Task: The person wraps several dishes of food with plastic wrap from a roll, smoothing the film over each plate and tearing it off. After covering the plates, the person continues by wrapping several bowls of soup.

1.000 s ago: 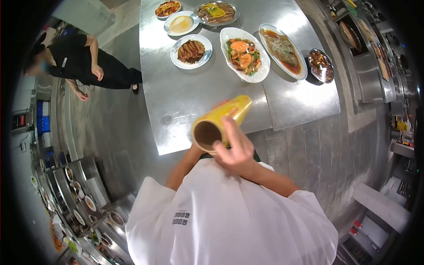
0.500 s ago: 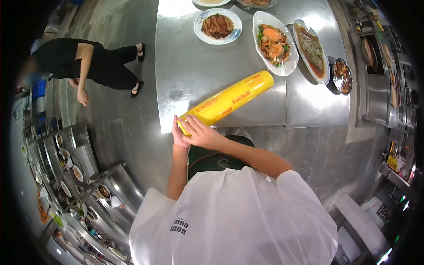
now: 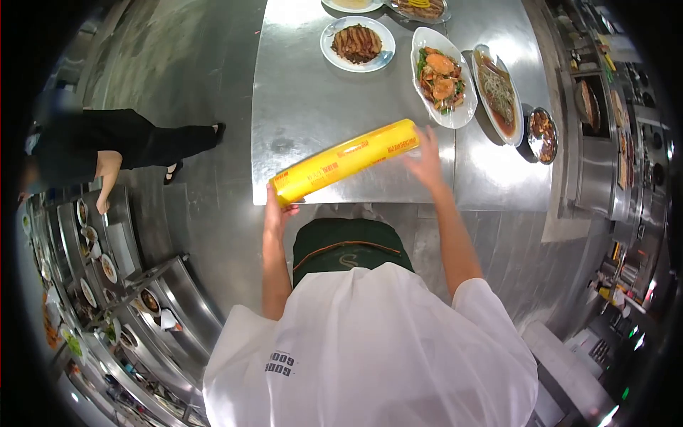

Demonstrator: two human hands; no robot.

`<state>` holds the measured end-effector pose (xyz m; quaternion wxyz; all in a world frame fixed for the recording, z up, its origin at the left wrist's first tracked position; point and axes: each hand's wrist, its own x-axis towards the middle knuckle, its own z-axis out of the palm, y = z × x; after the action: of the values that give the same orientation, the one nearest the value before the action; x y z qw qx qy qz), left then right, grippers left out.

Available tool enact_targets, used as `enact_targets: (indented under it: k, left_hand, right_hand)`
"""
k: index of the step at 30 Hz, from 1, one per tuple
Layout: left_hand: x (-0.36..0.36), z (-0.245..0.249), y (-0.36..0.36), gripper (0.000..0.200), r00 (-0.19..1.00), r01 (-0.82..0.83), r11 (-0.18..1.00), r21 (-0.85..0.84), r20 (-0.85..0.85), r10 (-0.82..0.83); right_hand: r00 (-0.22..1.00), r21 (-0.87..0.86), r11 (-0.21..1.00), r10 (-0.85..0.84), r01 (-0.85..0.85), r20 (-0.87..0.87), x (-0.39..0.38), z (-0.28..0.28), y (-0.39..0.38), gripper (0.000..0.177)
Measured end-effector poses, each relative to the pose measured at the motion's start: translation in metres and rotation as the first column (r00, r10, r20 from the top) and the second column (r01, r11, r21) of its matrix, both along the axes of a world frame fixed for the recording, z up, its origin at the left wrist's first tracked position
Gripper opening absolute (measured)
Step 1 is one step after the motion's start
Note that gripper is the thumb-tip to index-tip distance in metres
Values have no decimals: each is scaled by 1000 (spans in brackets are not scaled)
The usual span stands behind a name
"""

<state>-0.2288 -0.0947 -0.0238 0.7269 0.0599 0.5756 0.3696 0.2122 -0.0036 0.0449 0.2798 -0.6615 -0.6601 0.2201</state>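
A long yellow roll of cling film (image 3: 345, 162) with red print lies slanted across the near edge of the steel table. My left hand (image 3: 276, 212) grips its lower left end, the thumb along the end and fingers underneath. At the upper right end, my right hand (image 3: 427, 164) is set against the roll, fingers over the end and thumb below; it is slightly blurred. Beyond that hand stands an oval white plate (image 3: 461, 117) of orange-topped food with greens.
On the steel table (image 3: 299, 92) are a round plate of sliced meat (image 3: 358, 44), a fish dish (image 3: 499, 92) and a small metal dish (image 3: 543, 136). A person in black (image 3: 128, 139) walks at the left, near shelves with several plates (image 3: 108, 267).
My right hand has left the roll's left end and moved to its right end. The roll has turned about its length and shifted slightly left. The person in black has moved further left.
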Motion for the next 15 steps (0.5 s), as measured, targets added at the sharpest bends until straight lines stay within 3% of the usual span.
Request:
enact_targets:
  k: [1,2,3,4,6,7,8,9,10,13,15]
  left_hand:
    - [12,28,8,75,944,72,997,-42,-319,-82]
    - [18,51,17,73,782,128,986,-107,-600,-167]
    - [19,62,25,67,676,209,965,-157,-690,-259]
    - [19,55,26,67,677,196,969,-149,-694,-244]
    - [12,24,28,59,129,359,932,-45,-987,-97]
    - [8,4,33,59,126,348,937,-37,-988,-86]
    - [3,-17,40,54,188,324,944,64,-982,2]
    - [4,-12,45,50,247,299,940,162,-965,88]
    - [5,-6,47,50,243,296,940,169,-965,98]
    - [11,1,47,45,315,423,880,217,-946,82]
    - [14,-3,44,42,229,451,861,235,-963,143]
  right_hand:
    - [1000,0,1000,14,-14,-6,15,-6,5,77]
    - [990,-106,991,69,-82,-119,28,-10,11,77]
    - [966,-197,967,113,-160,-233,33,-12,20,77]
    - [963,-188,967,127,-173,-236,32,-17,28,77]
    - [891,-279,950,-3,-139,-454,26,-28,43,68]
    - [889,-269,951,12,-152,-458,24,-34,50,68]
    - [941,-194,973,52,-123,-335,22,-40,55,63]
    - [976,-113,989,74,-99,-203,20,-42,57,58]
    - [975,-104,989,79,-103,-206,21,-42,58,58]
    - [984,-214,971,67,-103,-167,29,-28,51,46]
    - [986,-423,901,26,-95,-167,36,-15,43,37]
